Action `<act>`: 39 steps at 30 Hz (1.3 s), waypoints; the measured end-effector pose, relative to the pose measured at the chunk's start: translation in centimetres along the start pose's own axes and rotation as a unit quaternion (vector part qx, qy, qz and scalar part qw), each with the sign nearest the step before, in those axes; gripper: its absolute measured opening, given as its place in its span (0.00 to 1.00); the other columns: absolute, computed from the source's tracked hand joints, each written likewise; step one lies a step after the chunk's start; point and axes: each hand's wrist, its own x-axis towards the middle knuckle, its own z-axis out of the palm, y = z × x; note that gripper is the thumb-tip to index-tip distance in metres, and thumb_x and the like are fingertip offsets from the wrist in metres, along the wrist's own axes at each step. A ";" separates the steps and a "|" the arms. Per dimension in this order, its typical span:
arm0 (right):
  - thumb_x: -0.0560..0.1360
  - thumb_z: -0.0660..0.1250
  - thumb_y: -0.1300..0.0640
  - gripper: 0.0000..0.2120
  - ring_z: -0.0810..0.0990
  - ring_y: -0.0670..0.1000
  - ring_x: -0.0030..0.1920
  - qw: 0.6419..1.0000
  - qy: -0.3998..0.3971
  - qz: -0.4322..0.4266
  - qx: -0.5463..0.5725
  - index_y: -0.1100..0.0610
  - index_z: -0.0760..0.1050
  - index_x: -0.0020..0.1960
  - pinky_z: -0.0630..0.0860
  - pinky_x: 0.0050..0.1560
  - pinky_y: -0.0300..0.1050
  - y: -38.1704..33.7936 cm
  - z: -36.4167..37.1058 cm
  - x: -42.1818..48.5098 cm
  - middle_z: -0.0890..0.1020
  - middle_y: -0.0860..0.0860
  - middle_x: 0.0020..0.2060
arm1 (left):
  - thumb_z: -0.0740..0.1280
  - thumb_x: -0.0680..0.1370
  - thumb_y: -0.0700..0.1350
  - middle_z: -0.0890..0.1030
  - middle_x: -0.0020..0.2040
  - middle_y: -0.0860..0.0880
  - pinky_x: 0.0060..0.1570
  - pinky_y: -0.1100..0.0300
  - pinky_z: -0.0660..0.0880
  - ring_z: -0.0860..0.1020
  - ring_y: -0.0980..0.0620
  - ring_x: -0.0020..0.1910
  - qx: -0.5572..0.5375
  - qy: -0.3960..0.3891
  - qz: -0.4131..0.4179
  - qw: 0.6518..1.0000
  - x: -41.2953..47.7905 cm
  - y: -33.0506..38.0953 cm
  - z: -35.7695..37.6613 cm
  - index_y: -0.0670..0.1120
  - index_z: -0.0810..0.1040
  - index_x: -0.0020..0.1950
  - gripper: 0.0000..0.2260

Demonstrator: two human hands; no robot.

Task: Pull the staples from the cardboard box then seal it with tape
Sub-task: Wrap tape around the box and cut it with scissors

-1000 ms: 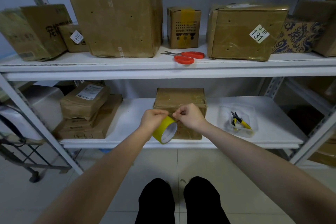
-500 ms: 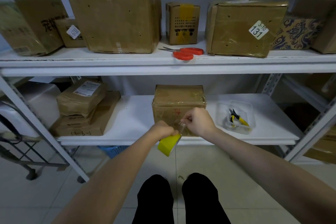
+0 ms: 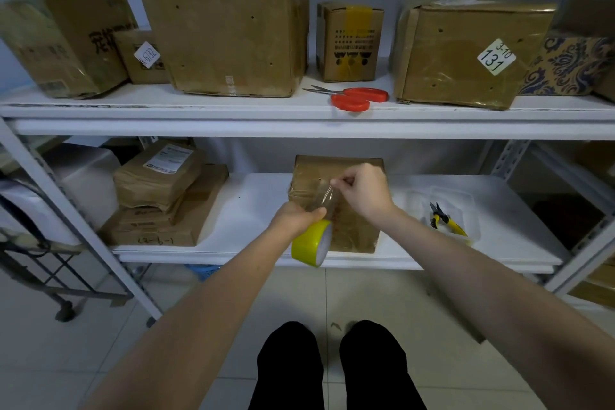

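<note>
A small brown cardboard box wrapped in clear film stands on the lower white shelf, near its front edge. In front of it, my left hand grips a yellow-cored tape roll low by the box's left front. My right hand pinches the free end of the clear tape strip up at the box's top edge. The strip stretches between both hands across the box's front.
Yellow-handled pliers lie in a clear tray right of the box. Red scissors rest on the upper shelf among several cardboard boxes. Stacked flat parcels sit at the lower left. A metal cart stands far left.
The roll went down in my left hand while my right hand rose to the box's top edge, drawing out a strip of tape between them.
</note>
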 end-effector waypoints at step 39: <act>0.78 0.64 0.53 0.15 0.79 0.62 0.55 0.963 -0.126 -0.044 -0.235 0.63 0.74 0.57 0.75 0.45 0.49 -0.9 3.6 6.4 0.80 0.61 0.52 | 0.57 0.79 0.44 0.80 0.57 0.45 0.52 0.55 0.74 0.76 0.42 0.57 0.256 0.059 0.122 0.957 3.2 2.8 -0.5 0.53 0.79 0.58 0.15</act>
